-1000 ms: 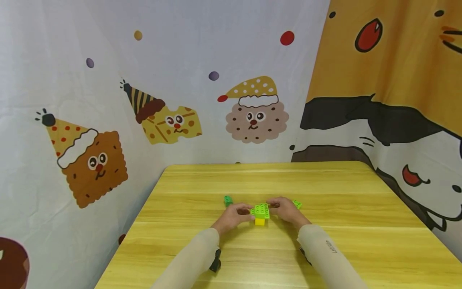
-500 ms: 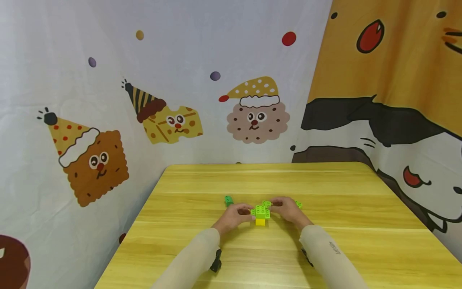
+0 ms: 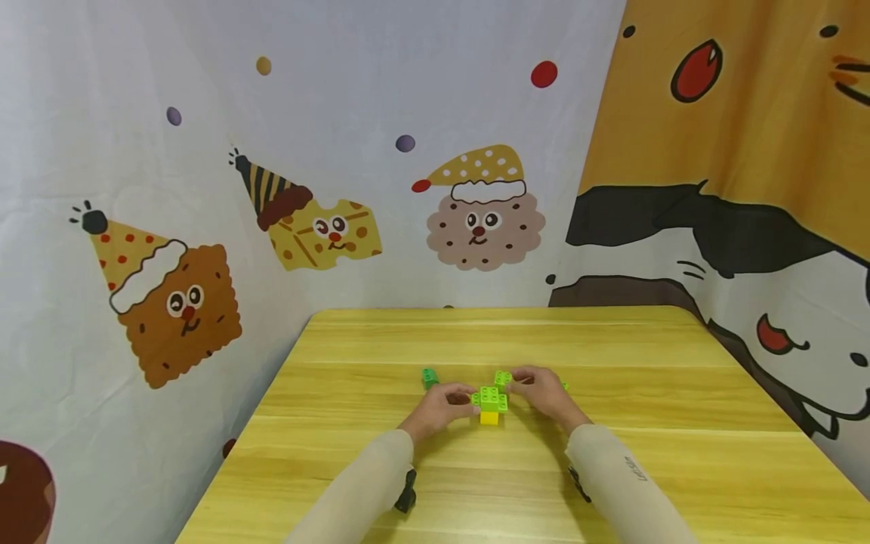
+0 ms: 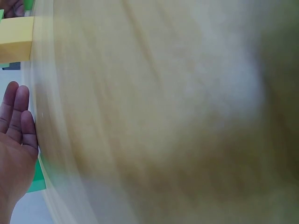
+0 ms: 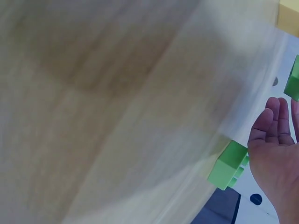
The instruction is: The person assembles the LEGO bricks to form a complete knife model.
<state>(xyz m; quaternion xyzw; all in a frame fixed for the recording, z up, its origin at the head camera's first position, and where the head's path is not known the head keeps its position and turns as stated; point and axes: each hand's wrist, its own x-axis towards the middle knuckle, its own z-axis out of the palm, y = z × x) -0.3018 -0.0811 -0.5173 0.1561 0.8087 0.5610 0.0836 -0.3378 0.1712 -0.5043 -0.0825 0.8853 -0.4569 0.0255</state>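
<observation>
In the head view, a small stack of toy building bricks stands on the table: a yellow brick [image 3: 489,417] below, lime-green bricks [image 3: 489,397] on top, jutting out at both sides. My left hand [image 3: 442,409] holds the stack's left side between thumb and forefinger. Just behind the stack, my right hand [image 3: 541,393] pinches a loose lime-green brick [image 3: 502,378], which looks apart from the stack. That pinched brick [image 5: 293,84] also shows at the right wrist view's edge, above the fingers. The left wrist view shows the yellow brick [image 4: 16,37] beyond my left hand's remaining fingers.
A dark green brick [image 3: 429,377] lies behind my left hand. Another lime-green brick [image 3: 565,386] lies beyond my right hand, mostly hidden by it; the right wrist view shows this green brick [image 5: 228,165] on the wooden table [image 3: 612,340]. A printed curtain [image 3: 381,91] hangs behind.
My right hand has moved slightly away toward the table's back with the lime-green brick, widening its distance from the stack. My left hand and the stack have barely moved.
</observation>
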